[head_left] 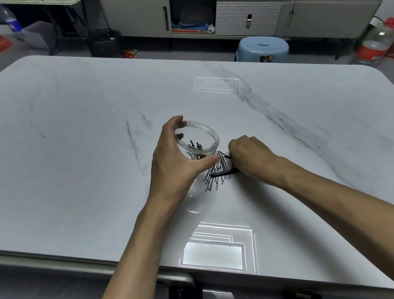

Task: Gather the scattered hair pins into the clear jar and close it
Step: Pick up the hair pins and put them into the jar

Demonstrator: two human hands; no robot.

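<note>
A clear round jar (204,133) stands open on the white marble table (78,139), with several black hair pins inside it. My left hand (175,162) wraps around the jar's left side and rim. Just right of the jar lies a pile of black hair pins (216,171) on the table. My right hand (248,154) is curled over the pile's right edge, its fingers pinching pins, among them a thicker black one. No lid is in view.
A blue plastic stool (263,50) stands beyond the table's far edge. A grey sideboard (224,14) with bottles and bags runs along the back wall. A black bin (104,42) sits on the floor at the back left.
</note>
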